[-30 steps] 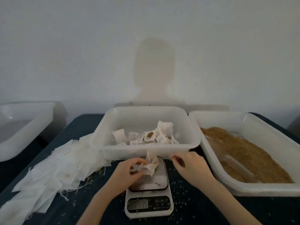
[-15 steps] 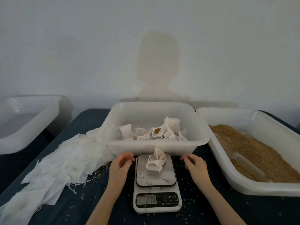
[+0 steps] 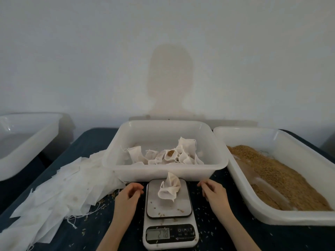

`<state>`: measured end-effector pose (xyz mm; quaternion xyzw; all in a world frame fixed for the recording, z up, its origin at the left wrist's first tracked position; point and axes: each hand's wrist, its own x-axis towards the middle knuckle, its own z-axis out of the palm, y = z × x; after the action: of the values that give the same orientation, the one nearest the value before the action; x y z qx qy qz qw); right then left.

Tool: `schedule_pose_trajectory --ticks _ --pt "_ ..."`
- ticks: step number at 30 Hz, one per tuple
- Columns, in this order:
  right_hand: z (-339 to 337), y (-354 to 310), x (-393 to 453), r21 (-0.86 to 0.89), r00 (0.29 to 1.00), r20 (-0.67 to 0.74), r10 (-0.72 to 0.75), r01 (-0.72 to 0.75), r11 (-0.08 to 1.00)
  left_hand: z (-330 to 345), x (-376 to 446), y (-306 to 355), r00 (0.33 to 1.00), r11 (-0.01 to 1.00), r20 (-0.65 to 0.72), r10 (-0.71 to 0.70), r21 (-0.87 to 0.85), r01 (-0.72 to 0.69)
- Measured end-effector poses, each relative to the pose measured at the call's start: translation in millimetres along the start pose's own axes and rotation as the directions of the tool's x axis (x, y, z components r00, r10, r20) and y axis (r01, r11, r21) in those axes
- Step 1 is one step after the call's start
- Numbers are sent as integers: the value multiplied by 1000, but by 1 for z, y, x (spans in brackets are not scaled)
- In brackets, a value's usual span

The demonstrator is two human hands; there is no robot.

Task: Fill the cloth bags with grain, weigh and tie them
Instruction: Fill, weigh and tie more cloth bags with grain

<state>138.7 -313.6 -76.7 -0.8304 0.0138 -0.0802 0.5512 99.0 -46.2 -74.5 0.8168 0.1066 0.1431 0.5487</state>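
A table [image 3: 94, 142] covered in dark blue cloth runs back to a pale wall. At the middle of its near edge stands a small white digital kitchen scale [image 3: 169, 221]. Just behind the scale sits a white rectangular plastic tub [image 3: 126, 169], and along the right edge lies a larger white plastic tray [image 3: 272, 212], the two rims close together. Spread from the tub's left side down toward the near left corner is a loose heap of flat white cloth bags [image 3: 54, 192] with trailing strings. Scattered loose grains [image 3: 107, 197] speckle the cloth around the scale and beside the heap.
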Motion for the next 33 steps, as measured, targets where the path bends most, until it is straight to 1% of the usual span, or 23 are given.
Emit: schedule_pose_trajectory --ticks 10,23,29,33 --pt "0 0 1 -17 1000 15 10 -9 1000 -2 -1 4 1000 999 23 -7 37 7" --pt "-1 -4 -2 -50 1000 28 14 -12 999 -1 -1 8 1000 997 17 -5 77 3" --pt "-2 -6 -2 -50 999 30 17 -15 999 -2 -2 7 999 997 20 -31 66 30" --pt "-2 -4 -2 -50 999 37 17 -15 999 -1 -2 8 1000 997 19 -23 72 21"
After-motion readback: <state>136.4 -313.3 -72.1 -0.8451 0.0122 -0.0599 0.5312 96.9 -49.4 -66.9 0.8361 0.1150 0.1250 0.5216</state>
